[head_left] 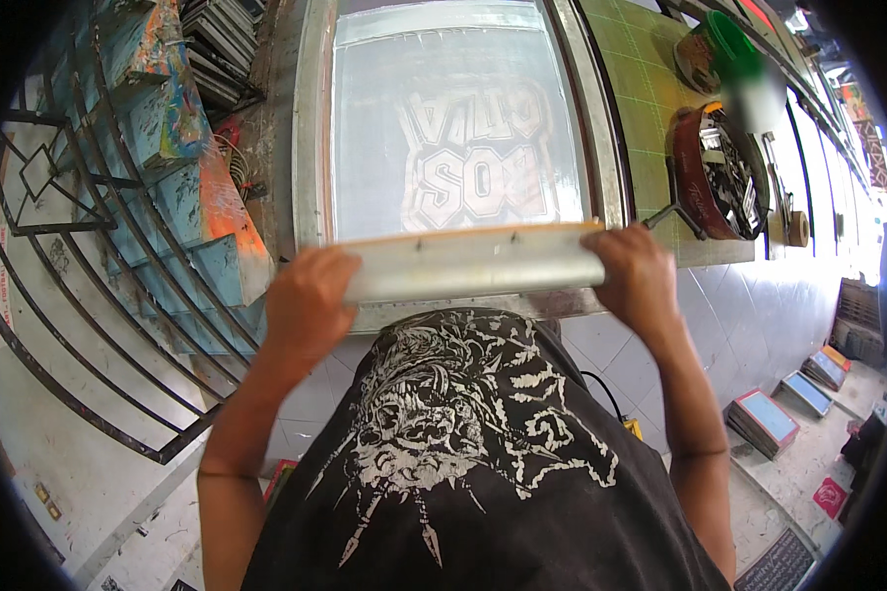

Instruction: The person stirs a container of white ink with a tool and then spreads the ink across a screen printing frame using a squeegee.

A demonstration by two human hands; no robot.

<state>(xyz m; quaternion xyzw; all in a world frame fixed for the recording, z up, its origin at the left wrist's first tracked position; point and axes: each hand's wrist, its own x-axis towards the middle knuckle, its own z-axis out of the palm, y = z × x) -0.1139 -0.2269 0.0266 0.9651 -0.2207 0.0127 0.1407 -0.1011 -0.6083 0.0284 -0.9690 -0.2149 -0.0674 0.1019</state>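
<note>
A long silver squeegee (pixel 473 266) with a thin orange edge along its far side spans the near end of a screen-printing frame (pixel 313 128). My left hand (pixel 312 295) is closed round its left end. At the other end, my right hand (pixel 638 278) grips it too. Beyond the squeegee lies the pale mesh (pixel 375 118), with faint mirrored block lettering on its right half. A whitish band crosses the mesh near its far end. Whether the squeegee touches the mesh cannot be made out.
On the right, a green gridded mat (pixel 646 98) carries a red round tin (pixel 695 177) full of small items and a tub with a green rim (pixel 729 44). Paint-stained blue steps (pixel 182 197) and a black metal railing (pixel 118 295) stand left. Small frames (pixel 764 419) lie lower right.
</note>
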